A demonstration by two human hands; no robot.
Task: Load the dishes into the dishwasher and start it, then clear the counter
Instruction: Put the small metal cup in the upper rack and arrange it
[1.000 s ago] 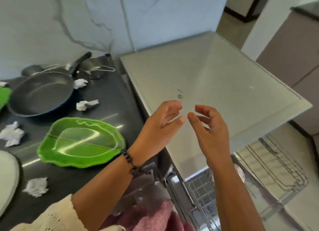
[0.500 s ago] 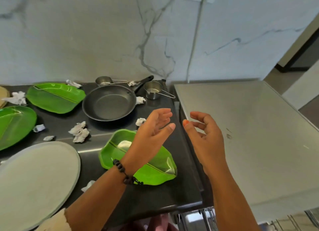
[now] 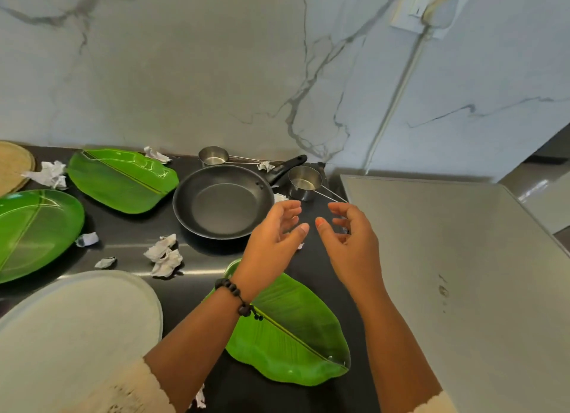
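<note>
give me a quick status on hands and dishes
Left hand and right hand open, empty, over counter. Frying pan, nearest leaf plate unloaded. Crumpled paper scattered around.

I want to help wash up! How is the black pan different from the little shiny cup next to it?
The frying pan is black, wide and shallow; the measuring cup is shiny silver, small and deeper. The pan has a thick black handle pointing toward the wall; the cup has a thin wire handle pointing toward the grey surface on the right. Both are round, look empty, and sit upright on the dark counter.
</note>
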